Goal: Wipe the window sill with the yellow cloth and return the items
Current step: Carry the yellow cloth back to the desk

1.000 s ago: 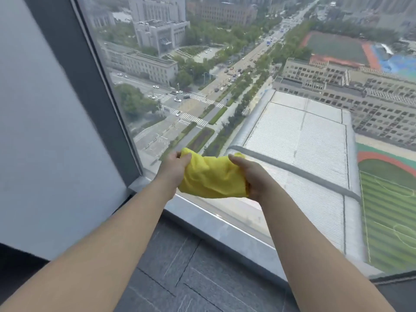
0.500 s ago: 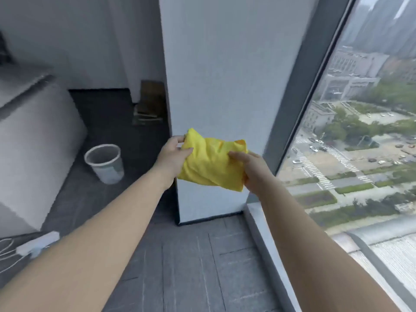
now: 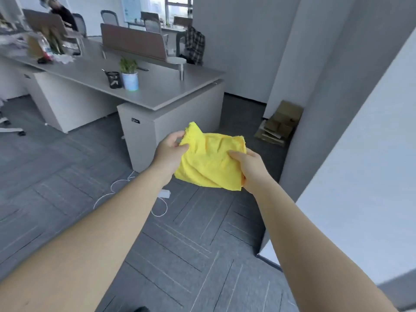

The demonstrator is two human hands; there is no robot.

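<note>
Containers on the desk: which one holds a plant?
The white pot does, with green leaves rising from it. The black mesh cup to its left has no plant.

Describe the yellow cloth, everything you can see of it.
The yellow cloth is a bright, plain yellow piece of soft, slightly fuzzy fabric, folded or bunched into a rough rectangle with creases across its face and one corner peaking up at top left. It is held up in the air above the grey carpet floor, touching nothing else. The left hand pinches its left edge and the right hand grips its right side, thumb across the front.
</note>
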